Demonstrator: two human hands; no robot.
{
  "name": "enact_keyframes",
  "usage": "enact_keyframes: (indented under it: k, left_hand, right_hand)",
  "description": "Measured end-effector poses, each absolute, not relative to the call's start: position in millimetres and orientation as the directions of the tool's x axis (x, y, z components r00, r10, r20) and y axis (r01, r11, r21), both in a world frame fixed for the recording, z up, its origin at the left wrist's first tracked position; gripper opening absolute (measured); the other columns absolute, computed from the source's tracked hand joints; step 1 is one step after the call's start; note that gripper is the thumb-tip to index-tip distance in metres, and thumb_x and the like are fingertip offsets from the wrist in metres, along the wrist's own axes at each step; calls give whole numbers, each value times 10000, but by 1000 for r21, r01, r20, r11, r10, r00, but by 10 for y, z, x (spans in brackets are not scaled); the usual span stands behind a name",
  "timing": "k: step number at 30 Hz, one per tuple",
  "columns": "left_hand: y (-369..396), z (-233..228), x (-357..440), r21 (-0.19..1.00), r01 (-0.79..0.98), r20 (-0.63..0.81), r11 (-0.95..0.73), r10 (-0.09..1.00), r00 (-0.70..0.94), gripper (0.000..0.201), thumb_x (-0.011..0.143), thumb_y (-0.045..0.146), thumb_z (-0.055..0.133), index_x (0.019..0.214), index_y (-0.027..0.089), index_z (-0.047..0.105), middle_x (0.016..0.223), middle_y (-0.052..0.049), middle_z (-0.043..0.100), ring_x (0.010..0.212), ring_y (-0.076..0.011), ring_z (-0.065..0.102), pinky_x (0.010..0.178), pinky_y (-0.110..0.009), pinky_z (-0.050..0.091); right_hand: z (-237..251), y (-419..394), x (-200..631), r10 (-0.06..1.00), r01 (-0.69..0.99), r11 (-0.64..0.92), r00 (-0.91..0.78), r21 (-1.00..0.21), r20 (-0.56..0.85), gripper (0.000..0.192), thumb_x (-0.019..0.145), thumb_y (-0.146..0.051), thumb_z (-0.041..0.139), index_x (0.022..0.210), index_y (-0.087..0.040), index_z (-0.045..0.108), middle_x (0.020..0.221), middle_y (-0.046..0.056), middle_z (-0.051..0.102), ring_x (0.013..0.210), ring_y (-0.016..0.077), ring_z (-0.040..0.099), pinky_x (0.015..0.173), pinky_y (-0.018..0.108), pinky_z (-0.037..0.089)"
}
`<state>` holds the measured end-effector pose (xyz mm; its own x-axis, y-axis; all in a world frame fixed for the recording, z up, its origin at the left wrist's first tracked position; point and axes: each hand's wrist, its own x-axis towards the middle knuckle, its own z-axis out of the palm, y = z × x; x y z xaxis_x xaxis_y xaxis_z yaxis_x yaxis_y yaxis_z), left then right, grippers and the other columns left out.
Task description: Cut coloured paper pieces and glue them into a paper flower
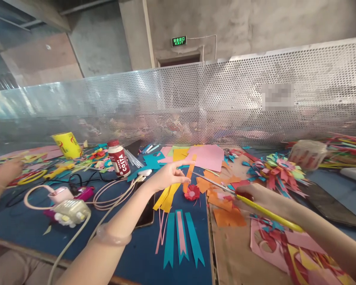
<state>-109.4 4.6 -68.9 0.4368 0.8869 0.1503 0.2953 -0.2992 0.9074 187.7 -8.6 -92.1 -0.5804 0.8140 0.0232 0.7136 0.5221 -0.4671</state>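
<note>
My left hand (167,176) pinches an orange paper strip (189,172) that stands upright between thumb and fingers. In my right hand (255,196) is a pair of yellow-handled scissors (267,212), its blades pointing left toward the strip. Whether the blades touch the strip I cannot tell. Just below lies a red paper flower (192,192). Nearer me are blue paper ribbons (169,239) with notched ends, one with a pink strip (181,231) on top. Yellow strips (168,198) lie under my left hand, and orange paper scraps (230,217) are spread below the scissors.
A Costa bottle (118,158), a yellow cup (67,145) and a power adapter with cables (72,211) stand on the left. Another person's hand (6,174) is at the left edge. Pink sheets (207,156) lie behind; a perforated metal screen (180,103) borders the table.
</note>
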Motion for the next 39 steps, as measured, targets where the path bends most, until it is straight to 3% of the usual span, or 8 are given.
enact_keyframes:
  k: [7,24,31,39]
  left_hand:
    - [11,-646,-1059,910,281,153,-306,876,458,615,682,209,644,1263,229,444,614,33,600,650,-122,566,712,-282,430]
    - [-164,-618,-851,878,342,107,-334,834,541,592,671,247,682,1227,250,479,613,33,577,594,-111,528,593,-258,400]
    - [-178,-627,-799,885,329,104,-330,828,551,604,640,248,703,1208,235,499,732,-7,617,645,-128,549,597,-270,419]
    - [-183,-643,-791,897,317,93,-308,832,547,611,640,242,712,1212,222,499,641,4,609,633,-135,573,589,-265,422]
  right_hand:
    - [-833,-109,1910,818,715,476,-573,-512,-39,271,785,-366,441,591,-175,449,559,-24,453,510,102,393,453,208,265]
    - [-801,-128,1919,801,748,452,-580,-485,-148,133,742,-230,436,625,-167,435,561,-42,354,509,78,317,443,203,218]
    - [-788,-142,1893,777,717,495,-618,-491,-121,147,724,-216,434,597,-173,375,566,-45,312,521,76,283,454,205,221]
    - [-836,-114,1912,788,730,489,-605,-478,-117,155,725,-224,428,586,-174,381,550,-46,327,512,77,296,451,206,225]
